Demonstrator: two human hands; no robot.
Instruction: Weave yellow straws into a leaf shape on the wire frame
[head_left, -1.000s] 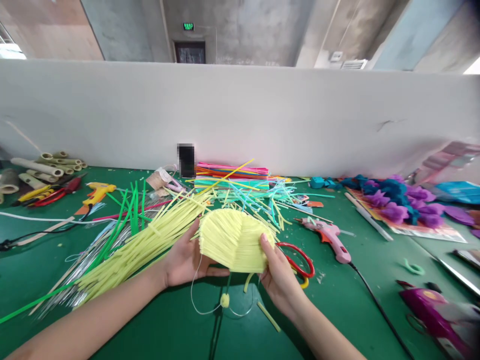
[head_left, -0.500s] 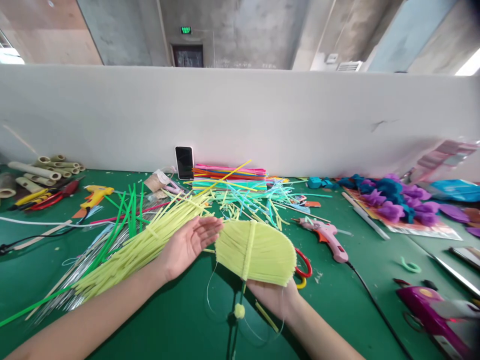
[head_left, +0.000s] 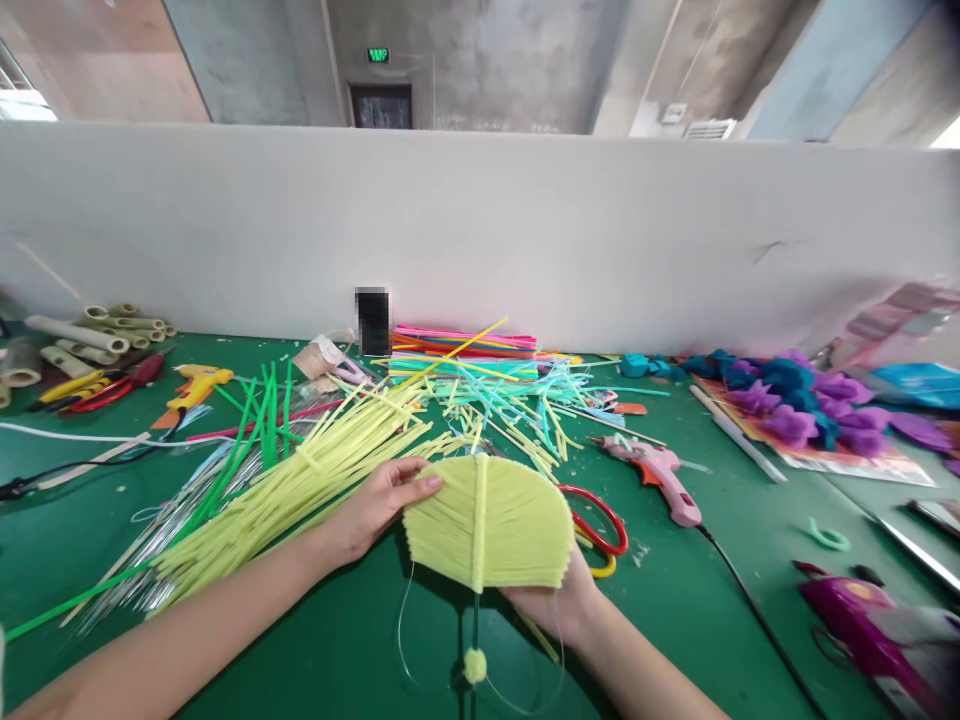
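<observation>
While you face a green worktop point(head_left: 315, 665), a pale-yellow, broad leaf-shaped panel of fuzzy strips point(head_left: 525, 520) is held up in front of you, at the centre of the view. Your left grip point(head_left: 367, 515) grasps its upper left edge, thumb on the near face and fingers partly hidden behind. Your right grip point(head_left: 559, 600) is behind and beneath the lower right edge; its fingers are hidden, so how firmly it closes cannot be told.

The panel looks mostly built: its slanting strips lie side by side, and a raised yellow fuzzy rib point(head_left: 479, 525) runs down the middle. Below it are a thin dark-green stem point(head_left: 475, 612), a small fuzzy yellow ball point(head_left: 475, 666) on the stem's line, and a thin clear strand point(head_left: 400, 622) curving down at either side. That strand seems unfinished, though what remains cannot be told for certain.

On the worktop, a thick bundle of loose yellow fuzzy strips point(head_left: 292, 500) lies to your left. To your right lie red-and-yellow-handled scissors point(head_left: 619, 527), close by, and a pink glue gun point(head_left: 664, 475) farther out.
</observation>
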